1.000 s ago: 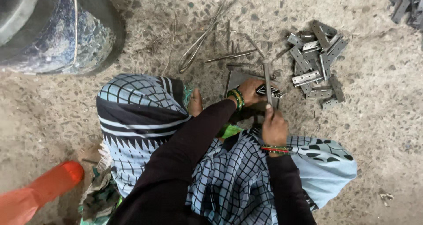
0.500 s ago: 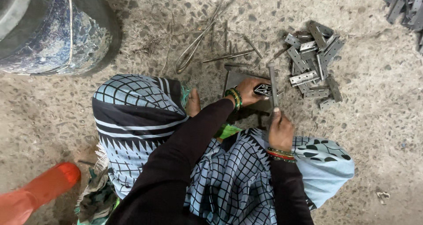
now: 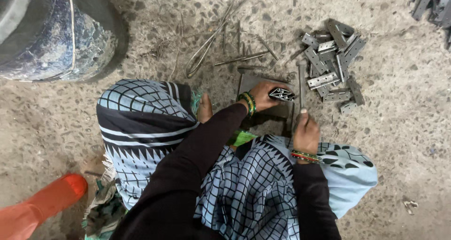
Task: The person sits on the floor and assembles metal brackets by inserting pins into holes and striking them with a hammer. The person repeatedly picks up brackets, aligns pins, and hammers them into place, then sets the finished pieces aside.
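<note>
Right hand (image 3: 306,131): closed around the lower end of a thin metal rod (image 3: 300,87), thumb up along the shaft; bangles at the wrist.
Left hand (image 3: 265,95): fingers curled over a small dark patterned piece (image 3: 282,94), pressing it onto the flat metal plate (image 3: 263,87) that lies on the floor in front of the knees.
Key relation: the rod stands just right of the dark piece, its long axis running straight away from the body, toward the far edge of the plate; whether rod and piece touch cannot be told. The right hand is the nearer to the rod, the left to the piece.
Floor (image 3: 399,127): rough speckled concrete, carrying everything.
Drum (image 3: 51,28): large, dark blue, at the upper left corner, well apart from both hands.
Orange boot (image 3: 42,205): lower left corner, beside the patterned skirt.
Pile of hinges (image 3: 333,66): grey metal leaves heaped just beyond and right of the rod's far end; nearest obstacle on that side.
Loose rods (image 3: 225,42): thin lengths scattered on the floor beyond the plate, toward the far edge.
Further metal pieces (image 3: 430,5): upper right corner, partly cut off.
</note>
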